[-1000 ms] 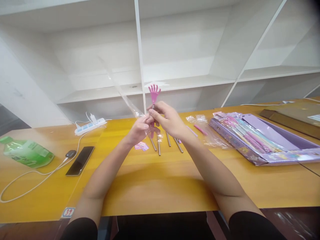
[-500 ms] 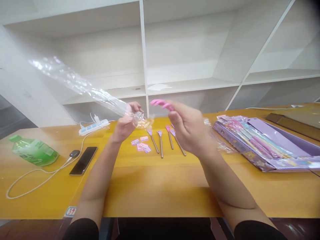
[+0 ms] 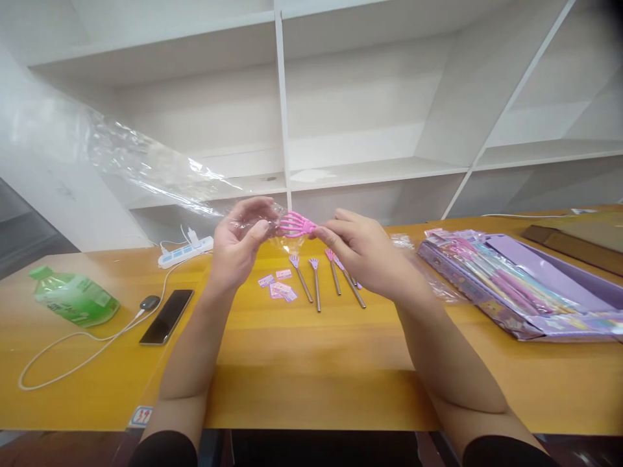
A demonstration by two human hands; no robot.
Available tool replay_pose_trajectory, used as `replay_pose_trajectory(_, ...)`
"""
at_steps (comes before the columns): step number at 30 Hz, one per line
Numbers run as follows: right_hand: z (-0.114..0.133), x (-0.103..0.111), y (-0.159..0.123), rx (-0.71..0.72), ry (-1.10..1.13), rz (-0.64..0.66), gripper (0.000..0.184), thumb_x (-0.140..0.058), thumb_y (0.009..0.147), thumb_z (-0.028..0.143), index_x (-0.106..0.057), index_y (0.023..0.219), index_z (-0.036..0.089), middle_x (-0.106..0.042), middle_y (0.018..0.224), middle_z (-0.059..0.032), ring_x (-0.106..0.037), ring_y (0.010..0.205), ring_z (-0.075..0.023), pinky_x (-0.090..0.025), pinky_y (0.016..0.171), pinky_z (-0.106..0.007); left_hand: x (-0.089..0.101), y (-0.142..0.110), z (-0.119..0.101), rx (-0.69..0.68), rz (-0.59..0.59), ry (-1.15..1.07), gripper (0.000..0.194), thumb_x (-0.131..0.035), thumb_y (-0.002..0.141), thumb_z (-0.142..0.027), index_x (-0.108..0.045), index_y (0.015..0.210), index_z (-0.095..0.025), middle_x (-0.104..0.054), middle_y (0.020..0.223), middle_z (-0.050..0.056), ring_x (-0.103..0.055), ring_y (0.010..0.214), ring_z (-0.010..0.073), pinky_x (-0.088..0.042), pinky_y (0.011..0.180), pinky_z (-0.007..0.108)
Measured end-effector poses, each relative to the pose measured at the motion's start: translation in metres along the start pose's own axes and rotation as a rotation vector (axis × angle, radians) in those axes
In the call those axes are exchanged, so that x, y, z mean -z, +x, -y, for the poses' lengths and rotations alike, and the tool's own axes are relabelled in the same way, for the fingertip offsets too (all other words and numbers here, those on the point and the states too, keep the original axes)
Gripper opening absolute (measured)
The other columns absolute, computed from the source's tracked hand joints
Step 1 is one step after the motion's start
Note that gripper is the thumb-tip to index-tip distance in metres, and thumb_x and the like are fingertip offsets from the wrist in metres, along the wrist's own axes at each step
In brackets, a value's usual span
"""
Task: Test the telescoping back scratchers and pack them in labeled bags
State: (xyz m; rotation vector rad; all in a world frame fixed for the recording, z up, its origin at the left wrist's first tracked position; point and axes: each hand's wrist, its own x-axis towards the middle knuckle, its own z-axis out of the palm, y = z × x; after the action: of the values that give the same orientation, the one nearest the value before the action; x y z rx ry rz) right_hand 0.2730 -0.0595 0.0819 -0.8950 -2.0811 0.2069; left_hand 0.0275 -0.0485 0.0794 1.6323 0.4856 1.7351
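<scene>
My right hand (image 3: 363, 250) pinches a pink hand-shaped back scratcher (image 3: 298, 224) just behind its head; the rest of it is hidden by my fingers. The head's prongs point left, at the mouth of a long clear plastic bag (image 3: 165, 170). Curled round the mouth end of that bag is my left hand (image 3: 241, 240), thumb against the film. Whether the prongs lie inside the film I cannot tell. Below, on the table, lie several metal-handled scratchers (image 3: 317, 285) with purple or pink heads. Small printed cards (image 3: 282, 290) lie left of them.
To the right stands a purple box (image 3: 479, 292) of wrapped scratchers, with loose clear wrappers (image 3: 445, 285) beside it. On the left are a green bottle (image 3: 75, 297), a phone (image 3: 167, 316), a cable and a power strip (image 3: 185, 251). White shelving (image 3: 370, 110) rises behind.
My right hand has pulled the scratcher out of the upright pose, away to the right, then brought its head back to the bag's mouth. The bag now stretches up and left, more opened out.
</scene>
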Motion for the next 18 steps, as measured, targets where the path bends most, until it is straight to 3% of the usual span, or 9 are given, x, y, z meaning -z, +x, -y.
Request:
replay_pose_trajectory(11,-0.015,0.004,0.005,0.049,0.062,-0.041,0.05,-0.053,0.112,0.064,-0.088,0.105,0.029,-0.051,0.08,-0.0021,-0.051,0.076,-0.0179,-0.039,0.072,-0.034,-0.01,-0.004,-0.011,0.171,-0.119,-0.053,0.028,-0.1,0.08,-0.035,-0.086,0.098,-0.02,-0.086,0.1,0.008,-0.084,0.098,0.0227,-0.073,0.092,0.036)
replay_pose_trajectory(18,-0.016,0.006,0.006,0.102,0.058,-0.07,0.043,-0.057,0.112,0.059,-0.089,0.11,0.031,-0.055,0.081,-0.0028,-0.052,0.078,-0.0184,-0.04,0.074,-0.033,-0.008,-0.005,-0.017,0.263,-0.138,-0.072,0.035,-0.102,0.078,-0.036,-0.086,0.1,-0.015,-0.086,0.097,0.011,-0.085,0.099,0.026,-0.074,0.092,0.037)
